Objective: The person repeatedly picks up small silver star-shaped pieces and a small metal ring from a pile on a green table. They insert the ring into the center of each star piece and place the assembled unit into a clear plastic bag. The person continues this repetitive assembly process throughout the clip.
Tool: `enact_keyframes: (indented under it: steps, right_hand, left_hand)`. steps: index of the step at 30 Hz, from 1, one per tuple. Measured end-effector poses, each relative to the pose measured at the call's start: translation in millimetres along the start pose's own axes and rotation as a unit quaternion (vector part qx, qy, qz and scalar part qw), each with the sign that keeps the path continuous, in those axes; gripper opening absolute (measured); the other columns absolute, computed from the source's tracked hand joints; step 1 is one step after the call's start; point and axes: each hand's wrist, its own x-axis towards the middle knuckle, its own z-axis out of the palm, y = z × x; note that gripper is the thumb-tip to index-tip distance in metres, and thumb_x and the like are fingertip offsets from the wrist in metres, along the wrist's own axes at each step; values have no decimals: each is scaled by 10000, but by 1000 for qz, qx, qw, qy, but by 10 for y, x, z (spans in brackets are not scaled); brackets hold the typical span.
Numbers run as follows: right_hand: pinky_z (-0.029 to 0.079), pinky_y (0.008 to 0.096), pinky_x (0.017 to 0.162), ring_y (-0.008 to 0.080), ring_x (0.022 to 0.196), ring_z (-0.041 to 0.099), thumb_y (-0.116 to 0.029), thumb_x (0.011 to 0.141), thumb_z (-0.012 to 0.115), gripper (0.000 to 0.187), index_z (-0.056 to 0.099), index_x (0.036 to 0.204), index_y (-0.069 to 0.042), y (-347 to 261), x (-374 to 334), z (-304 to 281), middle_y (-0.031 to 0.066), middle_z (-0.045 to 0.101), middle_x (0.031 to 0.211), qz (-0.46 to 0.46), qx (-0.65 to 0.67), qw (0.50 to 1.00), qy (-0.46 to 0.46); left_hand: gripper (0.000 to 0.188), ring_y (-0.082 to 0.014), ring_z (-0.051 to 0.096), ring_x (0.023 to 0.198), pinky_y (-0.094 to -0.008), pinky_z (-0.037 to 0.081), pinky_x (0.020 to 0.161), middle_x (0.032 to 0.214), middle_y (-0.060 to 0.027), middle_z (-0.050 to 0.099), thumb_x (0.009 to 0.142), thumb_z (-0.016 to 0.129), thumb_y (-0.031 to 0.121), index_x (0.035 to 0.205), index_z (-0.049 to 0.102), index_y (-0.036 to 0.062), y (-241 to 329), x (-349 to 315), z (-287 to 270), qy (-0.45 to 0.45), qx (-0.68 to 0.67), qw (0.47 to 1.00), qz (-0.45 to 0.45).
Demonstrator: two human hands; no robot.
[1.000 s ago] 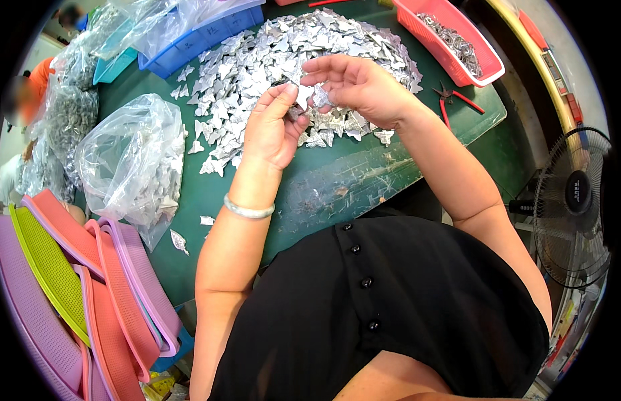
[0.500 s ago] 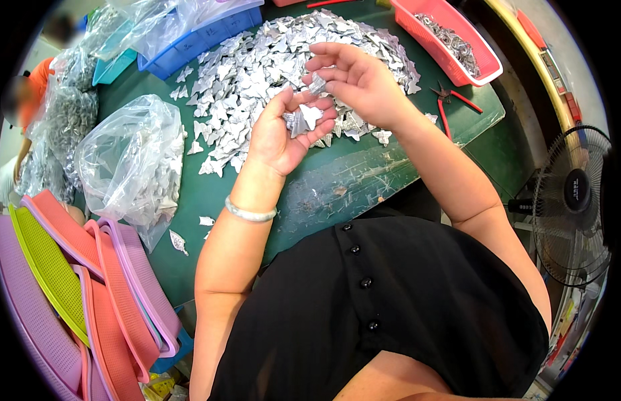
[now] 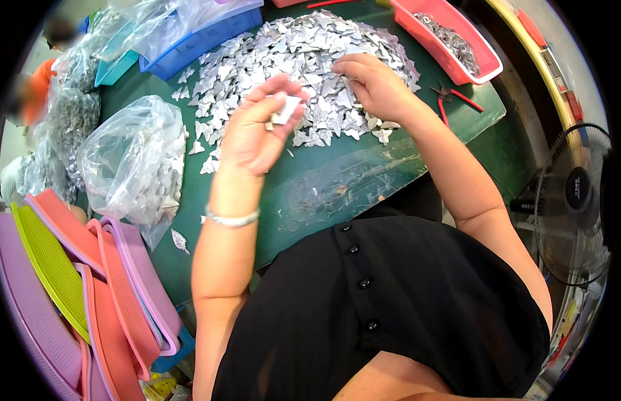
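A large heap of small flat silver metal pieces (image 3: pixel 283 57), many shaped like butterflies, lies on the green table. My left hand (image 3: pixel 250 137), palm up with fingers curled, holds silver metal pieces (image 3: pixel 285 110); one shows a bright face between thumb and fingers. It is raised over the near-left side of the heap. At the heap's right side is my right hand (image 3: pixel 377 87), its fingers bent and apart over the pieces. No piece shows in its grasp, though the fingertips' undersides are hidden.
Left of the heap stands a clear plastic bag (image 3: pixel 133 154) of metal pieces. A blue bin (image 3: pixel 200 40) is behind. Red-handled pliers (image 3: pixel 465 100) and a pink basket (image 3: pixel 484 73) of metal parts are at right. Stacked plastic baskets (image 3: pixel 126 287) fill the left; a fan (image 3: pixel 577 194) stands right.
My left hand has moved left with its metal pieces and turned. My right hand has drawn away to the right, down toward the heap; the piece in its fingers no longer shows.
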Motion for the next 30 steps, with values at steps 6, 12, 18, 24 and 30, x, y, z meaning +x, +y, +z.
enact_keyframes:
  steps: [6,12,18,24,30]
  right_hand:
    - [370,370,891,284,999,458,-26,646,620,401,550,1040,-47,53,-50,-179,88,522,1063,1,-71,991,-115]
    - [404,350,837,266,940,478,-93,620,665,476,539,1078,-111,52,-79,-130,74,499,1106,-62,-106,983,-139]
    - [454,331,725,233,858,498,-115,636,637,497,505,1113,-159,40,-50,-58,61,498,1038,-108,-204,961,-151]
    - [476,307,644,207,808,519,-98,677,564,421,508,1090,-160,72,-40,43,42,494,1013,-139,-251,951,-115]
    - [481,321,671,218,831,537,-87,689,544,314,549,1002,-117,105,64,14,44,511,973,-148,-200,956,-155]
  left_hand:
    - [243,-225,579,896,-286,496,727,975,-137,588,785,530,-29,1026,555,-36,1190,-460,-115,108,344,865,348]
    - [226,-153,557,889,-257,432,777,978,-92,594,820,531,78,1018,575,-22,1793,-812,-591,251,767,563,180]
    - [210,-100,548,805,-219,431,716,880,-61,610,821,572,128,978,602,-8,1405,-659,-237,285,679,585,338]
    - [129,-41,494,657,-176,396,583,758,1,588,820,568,93,909,621,16,428,-270,148,123,490,833,227]
    - [152,-92,551,680,-204,444,599,802,-42,604,830,537,104,938,594,13,-159,48,70,86,282,955,17]
